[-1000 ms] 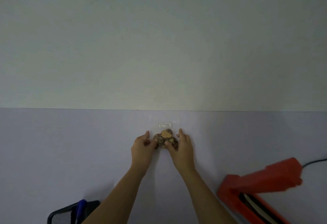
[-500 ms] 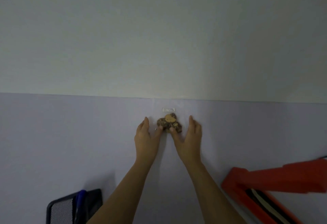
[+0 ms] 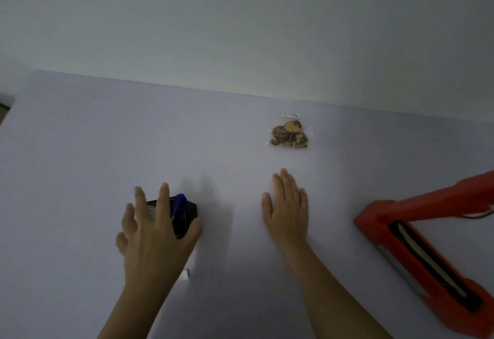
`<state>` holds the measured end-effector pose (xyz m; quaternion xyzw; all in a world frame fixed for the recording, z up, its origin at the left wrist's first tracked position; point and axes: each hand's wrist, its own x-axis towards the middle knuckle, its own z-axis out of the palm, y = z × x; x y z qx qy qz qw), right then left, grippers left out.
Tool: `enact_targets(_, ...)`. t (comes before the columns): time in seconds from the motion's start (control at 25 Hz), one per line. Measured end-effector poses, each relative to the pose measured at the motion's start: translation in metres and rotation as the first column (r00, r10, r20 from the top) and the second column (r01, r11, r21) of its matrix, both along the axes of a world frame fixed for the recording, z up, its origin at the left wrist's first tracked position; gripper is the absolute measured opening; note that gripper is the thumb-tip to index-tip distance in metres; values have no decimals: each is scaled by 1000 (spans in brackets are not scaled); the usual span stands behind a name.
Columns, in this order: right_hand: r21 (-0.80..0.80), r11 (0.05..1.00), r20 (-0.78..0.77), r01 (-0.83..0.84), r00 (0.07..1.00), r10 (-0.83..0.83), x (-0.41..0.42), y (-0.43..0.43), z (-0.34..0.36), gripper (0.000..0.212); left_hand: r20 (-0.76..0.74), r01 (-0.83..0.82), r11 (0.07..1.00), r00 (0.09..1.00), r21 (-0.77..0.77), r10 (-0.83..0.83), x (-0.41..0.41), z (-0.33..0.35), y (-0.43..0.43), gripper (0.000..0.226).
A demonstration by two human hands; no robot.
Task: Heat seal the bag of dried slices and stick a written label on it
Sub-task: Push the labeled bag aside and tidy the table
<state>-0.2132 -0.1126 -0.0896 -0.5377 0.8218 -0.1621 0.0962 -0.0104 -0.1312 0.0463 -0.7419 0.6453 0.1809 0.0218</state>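
- Bag of dried slices (image 3: 290, 135) lies flat near the table's far edge, by the wall (image 3: 240, 17), apart from both hands. A white label (image 3: 290, 115) sits at its top edge; text too small to read.
- Left hand (image 3: 152, 234) spread wide, holding nothing, hovering over the black mesh holder (image 3: 187, 213) with a blue pen (image 3: 178, 205). Likely going for the pen, or tidying it.
- Right hand (image 3: 287, 210) flat, fingers extended, empty, between bag and body.
- Red heat sealer (image 3: 417, 245) at right, arm raised, jaw open, well apart from the bag.
- Small white scrap (image 3: 187, 274) beside the left wrist; possibly label backing, too blurred to tell.
- Table (image 3: 80, 151) mid-area is open; clear path bag-to-sealer.
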Motion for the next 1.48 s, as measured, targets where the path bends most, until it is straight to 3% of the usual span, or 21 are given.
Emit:
enact_targets(0.08, 41, 999, -10, 0, 1000, 0, 2, 0, 0, 54, -75, -102, 989, 991, 109, 111, 7, -8, -2, 90)
enact_targets(0.2, 69, 998, -37, 3, 999, 0, 2, -2, -2, 54, -290, -134, 989, 946, 65, 147, -4, -11, -18, 85)
enact_targets(0.44, 89, 996, -32, -9, 999, 12, 1, -2, -2, 55, -459, 24, 997, 887, -73, -55, -84, -3, -115, 84)
enact_targets(0.64, 108, 994, -37, -13, 999, 17, -1, 0, -2, 56, -457, 104, 992, 881, -73, -126, -148, -21, -183, 89)
enact_targets(0.88, 111, 993, -44, -26, 999, 31, -3, 1, -4, 58, -480, 28, 988, 871, -152, -98, -173, -29, -211, 78)
enact_targets(1.08, 112, 993, -44, -30, 998, 36, -4, 2, -3, 58, -468, 45, 986, 876, -163, -117, -176, -20, -215, 86)
enact_targets(1.24, 131, 990, -40, -42, 998, 48, -3, 3, -1, 59, -467, -2, 967, 876, -255, -122, -161, 0, -185, 78)
enact_targets(1.36, 148, 988, -35, -51, 998, 57, 1, 6, 3, 60, -419, 134, 921, 860, -366, -291, -115, -17, -126, 53)
enact_targets(1.48, 114, 990, -11, -82, 996, 84, 32, 23, 7, 56, -394, 216, 924, 856, -314, -334, -41, -56, -61, 39)
